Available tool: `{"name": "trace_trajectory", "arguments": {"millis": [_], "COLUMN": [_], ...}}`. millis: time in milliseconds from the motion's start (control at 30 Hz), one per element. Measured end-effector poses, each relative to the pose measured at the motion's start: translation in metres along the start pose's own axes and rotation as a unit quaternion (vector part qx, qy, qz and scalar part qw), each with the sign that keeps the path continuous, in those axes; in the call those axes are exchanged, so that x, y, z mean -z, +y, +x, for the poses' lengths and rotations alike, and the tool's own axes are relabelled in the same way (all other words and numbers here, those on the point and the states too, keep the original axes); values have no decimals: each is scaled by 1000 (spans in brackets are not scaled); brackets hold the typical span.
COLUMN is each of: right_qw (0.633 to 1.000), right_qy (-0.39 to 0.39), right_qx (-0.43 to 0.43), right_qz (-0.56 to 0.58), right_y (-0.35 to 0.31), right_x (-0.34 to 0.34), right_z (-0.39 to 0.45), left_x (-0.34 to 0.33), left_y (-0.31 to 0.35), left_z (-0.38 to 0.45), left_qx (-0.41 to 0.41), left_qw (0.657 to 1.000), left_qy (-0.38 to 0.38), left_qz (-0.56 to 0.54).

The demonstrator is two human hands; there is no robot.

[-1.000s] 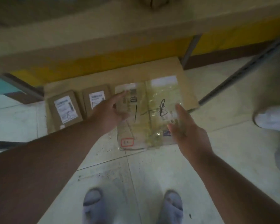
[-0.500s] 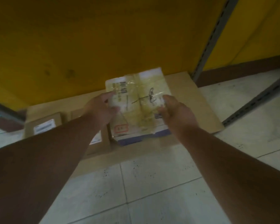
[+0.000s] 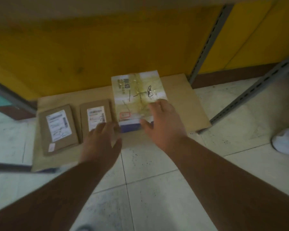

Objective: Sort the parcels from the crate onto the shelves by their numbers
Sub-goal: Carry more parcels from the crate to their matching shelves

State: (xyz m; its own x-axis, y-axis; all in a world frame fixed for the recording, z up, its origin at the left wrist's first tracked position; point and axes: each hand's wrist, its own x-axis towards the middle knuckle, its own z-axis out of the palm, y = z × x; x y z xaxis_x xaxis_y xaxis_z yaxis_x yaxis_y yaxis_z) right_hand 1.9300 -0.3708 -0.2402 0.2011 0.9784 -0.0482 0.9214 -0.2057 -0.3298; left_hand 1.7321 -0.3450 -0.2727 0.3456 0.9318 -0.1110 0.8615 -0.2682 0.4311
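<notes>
A white parcel (image 3: 137,94) wrapped in clear tape, with "1-8" written on top, lies on a cardboard sheet (image 3: 182,97) on the lowest shelf level, against the yellow wall. My right hand (image 3: 162,124) hovers open over the parcel's near right corner, fingers spread; contact is unclear. My left hand (image 3: 100,144) is open with loose fingers just in front of the parcel's near left corner, holding nothing. Two flat brown parcels (image 3: 58,129) (image 3: 95,117) with white labels lie to the left on the same sheet.
Grey slotted shelf uprights (image 3: 207,42) (image 3: 250,92) rise at the right. A shelf board (image 3: 107,5) spans overhead. Another person's white shoe (image 3: 285,140) is on the tiled floor (image 3: 157,189) at the right edge. A dark rail (image 3: 8,166) lies at the left.
Both hands have let go of the taped parcel, which now lies on the cardboard sheet. The hands have drawn back toward me with fingers spread.
</notes>
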Motion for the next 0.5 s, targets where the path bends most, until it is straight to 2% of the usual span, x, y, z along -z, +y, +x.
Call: {"name": "trace_trajectory", "arguments": {"millis": [100,200,400,500], "right_qw": [998,989,946,928], "right_qy": [-6,-66,-154,-170], "right_qx": [67,136,286,332], "right_qz": [13,4,12,10], "right_y": [-53,-129,-322,-434], "right_x": [28,56,131,170], "right_z": [-30,-66,-152,-187], "left_x": [38,93,242,328], "left_y": [-9,-26,-61,-92], "left_z": [-67,-145,-311,-389], "left_qx": [22,81,231,307], "left_qw": [1000,997,973,951], "left_qy": [-10,-10,-13,19], "left_qz": [13,3,-3,-16]}}
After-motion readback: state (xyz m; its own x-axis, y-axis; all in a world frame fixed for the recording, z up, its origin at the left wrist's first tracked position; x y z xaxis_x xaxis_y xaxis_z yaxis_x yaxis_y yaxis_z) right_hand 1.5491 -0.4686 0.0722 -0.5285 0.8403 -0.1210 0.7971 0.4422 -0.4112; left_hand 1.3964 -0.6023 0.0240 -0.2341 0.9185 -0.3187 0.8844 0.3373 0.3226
